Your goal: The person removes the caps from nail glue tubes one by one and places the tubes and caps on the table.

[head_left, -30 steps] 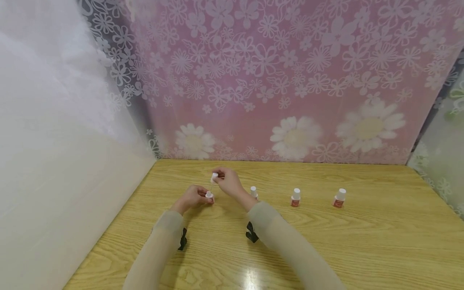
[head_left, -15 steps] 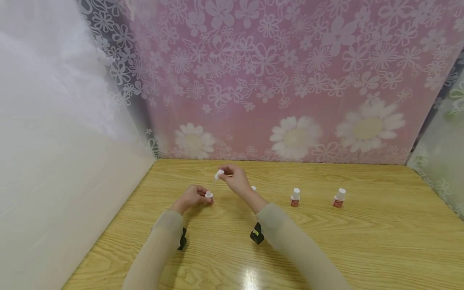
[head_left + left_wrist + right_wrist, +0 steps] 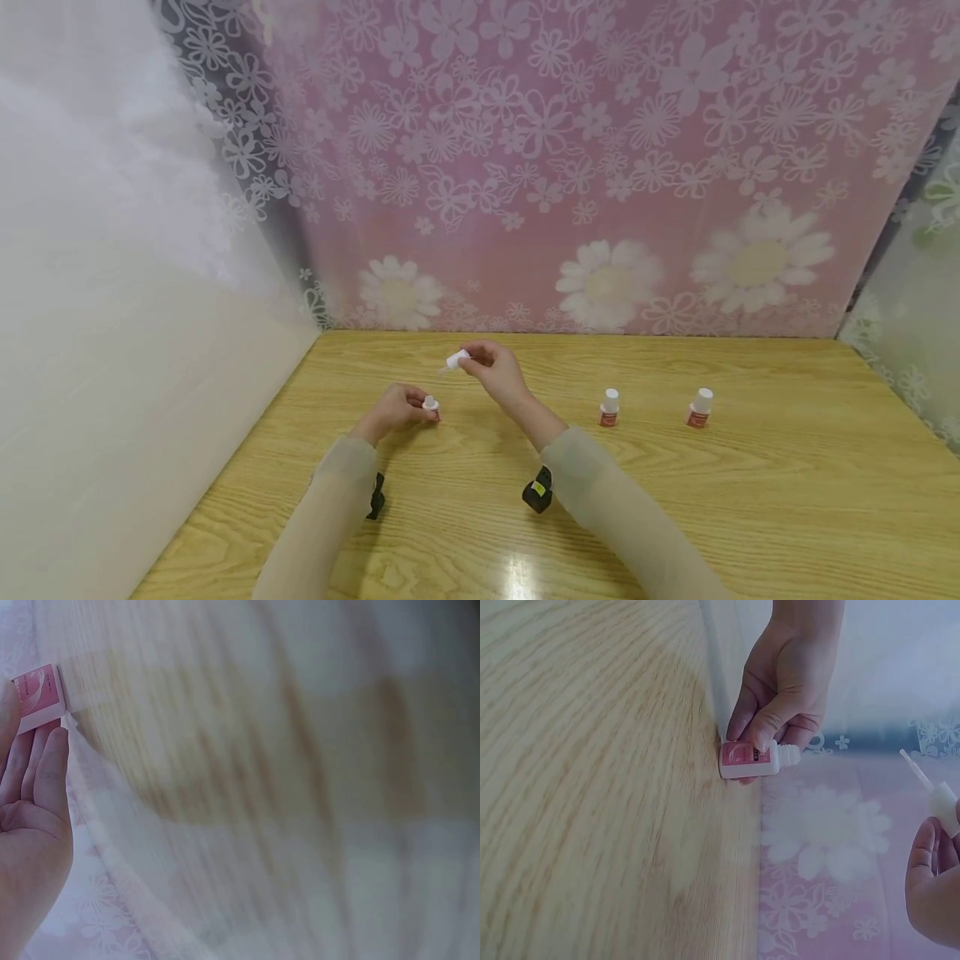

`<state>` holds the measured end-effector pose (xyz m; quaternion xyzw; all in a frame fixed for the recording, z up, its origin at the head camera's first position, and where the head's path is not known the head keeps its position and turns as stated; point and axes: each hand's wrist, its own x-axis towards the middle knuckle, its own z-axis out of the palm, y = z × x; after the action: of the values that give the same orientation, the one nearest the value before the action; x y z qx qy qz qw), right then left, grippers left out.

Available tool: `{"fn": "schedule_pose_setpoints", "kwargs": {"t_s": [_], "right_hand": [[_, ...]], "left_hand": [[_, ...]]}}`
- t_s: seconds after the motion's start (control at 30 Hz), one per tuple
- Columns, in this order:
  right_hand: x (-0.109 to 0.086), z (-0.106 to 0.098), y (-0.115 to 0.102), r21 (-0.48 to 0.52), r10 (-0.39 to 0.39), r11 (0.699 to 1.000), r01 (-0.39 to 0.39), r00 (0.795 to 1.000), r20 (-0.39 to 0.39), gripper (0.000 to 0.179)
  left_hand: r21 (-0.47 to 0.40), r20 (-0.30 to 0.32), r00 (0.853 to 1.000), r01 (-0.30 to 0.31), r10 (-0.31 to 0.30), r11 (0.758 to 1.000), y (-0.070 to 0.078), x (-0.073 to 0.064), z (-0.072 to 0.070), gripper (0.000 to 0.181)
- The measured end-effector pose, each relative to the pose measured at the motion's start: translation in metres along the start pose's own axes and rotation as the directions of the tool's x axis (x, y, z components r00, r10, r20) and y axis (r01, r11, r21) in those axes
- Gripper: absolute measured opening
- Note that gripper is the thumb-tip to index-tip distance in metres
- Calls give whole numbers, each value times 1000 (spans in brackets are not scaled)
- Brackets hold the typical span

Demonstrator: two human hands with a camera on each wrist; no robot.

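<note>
Left hand [image 3: 396,407] pinches the uncapped bottle [image 3: 744,761], upright on the tabletop [image 3: 787,500], closer to the left edge than the right. Right hand [image 3: 497,372] holds the brush cap [image 3: 458,359] higher, right of the bottle, wand [image 3: 916,769] clear, slanting down leftward. Left hand nearer the bottle. Count in view: one uncapped bottle, two capped bottles [image 3: 609,410] toward the right edge, one brush cap.

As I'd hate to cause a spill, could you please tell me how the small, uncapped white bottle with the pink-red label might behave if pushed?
The small, uncapped white bottle would probably slide or tip rather than roll, given its flat sides. It looks light, being so small. Any liquid inside could spill, since its white neck is uncovered.
</note>
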<state>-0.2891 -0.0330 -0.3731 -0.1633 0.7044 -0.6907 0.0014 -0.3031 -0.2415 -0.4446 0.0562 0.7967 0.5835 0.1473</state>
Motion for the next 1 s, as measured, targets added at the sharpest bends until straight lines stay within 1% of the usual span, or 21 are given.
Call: {"fn": "schedule_pose_setpoints", "kwargs": {"t_s": [0.1, 0.27, 0.37, 0.57, 0.7, 0.83, 1.0], "right_hand": [[-7, 0, -12, 19, -2, 1000, 2, 1000, 7, 24], [1, -3, 4, 96, 3, 995, -6, 1000, 28, 26], [6, -4, 13, 153, 26, 988, -29, 999, 18, 26], [7, -3, 17, 198, 42, 979, -39, 999, -9, 19], [6, -3, 17, 223, 32, 974, -29, 999, -9, 16], [4, -2, 17, 250, 21, 968, -19, 1000, -2, 15], [4, -2, 18, 269, 25, 963, -24, 1000, -1, 11]], "left_hand": [[-10, 2, 1000, -1, 1, 1000, 0, 0, 0, 21], [5, -2, 1000, 9, -9, 1000, -1, 1, 0, 21], [12, -7, 1000, 16, -16, 1000, 0, 1, 1, 20], [19, -16, 999, 30, -30, 999, 1, 0, 1, 20], [9, -21, 999, 36, -36, 999, 2, 0, 1, 21], [23, -27, 999, 36, -36, 999, 2, 0, 1, 23], [40, -26, 999, 26, -25, 999, 2, 0, 1, 23]]}}
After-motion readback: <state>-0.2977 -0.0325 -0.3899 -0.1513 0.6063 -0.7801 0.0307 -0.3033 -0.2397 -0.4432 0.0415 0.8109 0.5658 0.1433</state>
